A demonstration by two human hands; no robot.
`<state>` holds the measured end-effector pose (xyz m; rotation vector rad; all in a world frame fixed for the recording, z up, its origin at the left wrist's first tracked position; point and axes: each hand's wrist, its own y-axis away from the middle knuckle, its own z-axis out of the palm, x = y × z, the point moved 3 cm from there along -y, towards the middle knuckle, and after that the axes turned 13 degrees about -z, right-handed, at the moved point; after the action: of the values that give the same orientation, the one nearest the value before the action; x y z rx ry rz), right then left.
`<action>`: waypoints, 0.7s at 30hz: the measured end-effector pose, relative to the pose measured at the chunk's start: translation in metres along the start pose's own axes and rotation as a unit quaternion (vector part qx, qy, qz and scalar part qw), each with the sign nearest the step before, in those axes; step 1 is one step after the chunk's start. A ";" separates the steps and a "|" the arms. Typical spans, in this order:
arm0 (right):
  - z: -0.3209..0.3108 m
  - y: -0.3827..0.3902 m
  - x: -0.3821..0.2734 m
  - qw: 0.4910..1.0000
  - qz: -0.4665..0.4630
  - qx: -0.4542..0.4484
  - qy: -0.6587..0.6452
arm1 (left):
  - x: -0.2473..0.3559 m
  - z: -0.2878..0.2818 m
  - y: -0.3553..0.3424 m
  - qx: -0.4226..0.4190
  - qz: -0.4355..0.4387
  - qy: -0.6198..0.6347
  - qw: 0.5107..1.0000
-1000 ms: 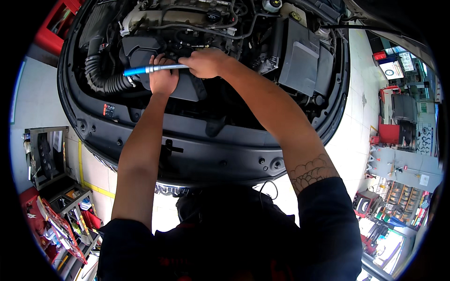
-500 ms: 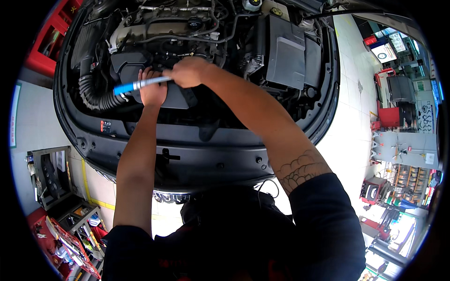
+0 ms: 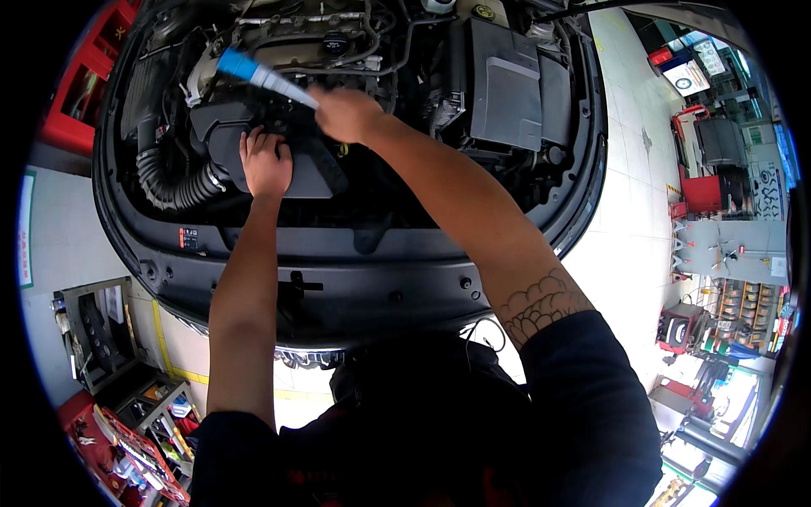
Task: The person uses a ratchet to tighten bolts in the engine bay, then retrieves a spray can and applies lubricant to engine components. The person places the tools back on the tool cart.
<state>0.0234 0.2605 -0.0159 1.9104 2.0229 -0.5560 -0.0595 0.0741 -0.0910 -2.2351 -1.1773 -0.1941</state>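
My right hand (image 3: 351,117) is closed on the silver end of a blue-handled hand tool (image 3: 253,74). Motion smears the tool, and its working end is hidden in the fist, so its exact kind does not show. The blue end points up and left over the engine (image 3: 296,51). My left hand (image 3: 267,163) rests on a black plastic housing (image 3: 312,176) at the front of the engine bay, fingers stretched out and holding nothing. A ribbed black hose (image 3: 173,188) joins the housing's left side. Just below my right hand shows a small yellow loop (image 3: 343,150).
A black covered box (image 3: 505,89) fills the right of the engine bay. The car's front panel (image 3: 380,275) crosses before my body. A red cabinet (image 3: 80,93) stands far left, a tool cart (image 3: 139,448) at lower left. Shop equipment (image 3: 710,194) lines the right.
The tool's blue end has swung up and away from beside my left hand to over the engine. My right hand has shifted slightly. My left hand stays on the housing.
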 end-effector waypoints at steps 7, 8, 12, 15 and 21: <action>-0.006 0.010 -0.019 0.997 -0.036 -0.031 0.055 | -0.001 -0.002 0.000 -0.004 0.005 0.001 1.000; -0.006 0.013 -0.009 0.994 0.067 0.084 -0.001 | 0.003 -0.001 0.000 -0.011 0.000 0.003 1.000; -0.003 0.010 0.012 0.879 0.292 0.345 -0.148 | 0.008 -0.004 -0.001 -0.017 -0.002 0.005 1.000; -0.009 0.015 0.012 0.966 0.153 0.196 -0.068 | 0.004 -0.002 0.003 -0.015 0.000 0.001 1.000; 0.004 0.018 -0.037 0.937 -0.249 -0.141 0.200 | -0.004 0.006 -0.001 -0.007 0.018 -0.017 1.000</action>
<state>0.0433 0.2266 -0.0029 1.4214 2.6958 0.0394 -0.0634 0.0752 -0.0975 -2.2790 -1.1564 -0.1502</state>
